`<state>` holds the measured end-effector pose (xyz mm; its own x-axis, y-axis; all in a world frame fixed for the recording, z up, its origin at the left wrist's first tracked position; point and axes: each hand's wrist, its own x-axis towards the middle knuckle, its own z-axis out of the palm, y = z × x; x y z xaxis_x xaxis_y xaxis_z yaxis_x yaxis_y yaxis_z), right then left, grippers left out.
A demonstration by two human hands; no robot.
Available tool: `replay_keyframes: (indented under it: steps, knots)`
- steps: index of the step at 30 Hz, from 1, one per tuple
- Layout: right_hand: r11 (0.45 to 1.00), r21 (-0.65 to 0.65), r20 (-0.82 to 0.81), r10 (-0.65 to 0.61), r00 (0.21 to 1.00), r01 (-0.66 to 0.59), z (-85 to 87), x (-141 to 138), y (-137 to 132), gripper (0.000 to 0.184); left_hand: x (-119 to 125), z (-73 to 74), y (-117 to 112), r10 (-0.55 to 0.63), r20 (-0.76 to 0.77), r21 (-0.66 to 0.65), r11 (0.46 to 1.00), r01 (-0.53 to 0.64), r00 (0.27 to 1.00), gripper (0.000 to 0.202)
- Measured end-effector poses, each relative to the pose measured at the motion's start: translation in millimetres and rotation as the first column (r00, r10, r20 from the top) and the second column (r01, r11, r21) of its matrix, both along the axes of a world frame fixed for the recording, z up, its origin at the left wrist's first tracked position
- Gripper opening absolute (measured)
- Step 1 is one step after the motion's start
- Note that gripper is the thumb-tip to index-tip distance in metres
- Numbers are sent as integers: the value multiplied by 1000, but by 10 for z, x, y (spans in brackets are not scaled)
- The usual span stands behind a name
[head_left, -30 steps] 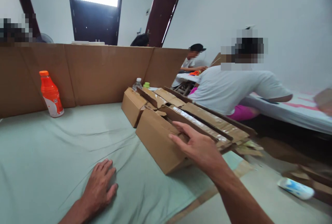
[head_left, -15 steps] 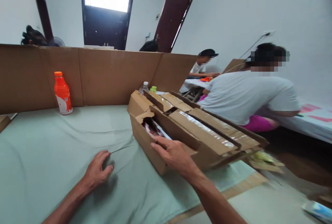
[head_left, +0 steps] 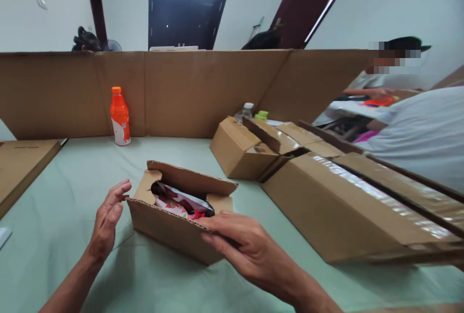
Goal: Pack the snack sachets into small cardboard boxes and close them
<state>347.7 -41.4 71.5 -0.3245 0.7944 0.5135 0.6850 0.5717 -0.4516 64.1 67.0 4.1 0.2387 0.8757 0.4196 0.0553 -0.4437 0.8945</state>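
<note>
Moved: small carton, earlier against the carton stack right of centre, now apart from it at lower centre on the green-clothed desk; left grip lifted off the cloth.
Small carton: flaps open, dark printed packet inside.
Right grip: thumb on the rim, fingers along the near wall at the carton's right end, pinching it.
Left grip: released, fingers spread, tips just beside the left flap.
Orange bottle: upper left, upright, by the cardboard partition.
</note>
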Motion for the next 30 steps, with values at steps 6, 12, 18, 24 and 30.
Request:
replay_keyframes:
  steps: [6, 12, 18, 24, 30]
  knots:
    - [998, -68, -29, 13, 1000, -15, 6, 18, 24, 24, 101, 74, -41, -92, 25, 82, 993, 89, 995, 24]
    - [995, -99, -113, -19, 993, 8, -70, 25, 138, 25, 120, 143, -153, -54, -3, 165, 985, 54, 999, 13]
    - [989, -124, -128, 61, 990, -77, -90, -71, 229, 28, -96, 211, -305, 7, -86, 269, 963, 16, 996, 18]
    - [964, -181, -153, 168, 974, -194, 19, -2, 234, 34, -136, 177, -269, -49, -140, 293, 952, 88, 989, 21]
    - [858, -428, -262, 183, 948, -284, 104, 161, 306, 54, -62, 84, -207, -56, -90, 363, 928, 85, 994, 22]
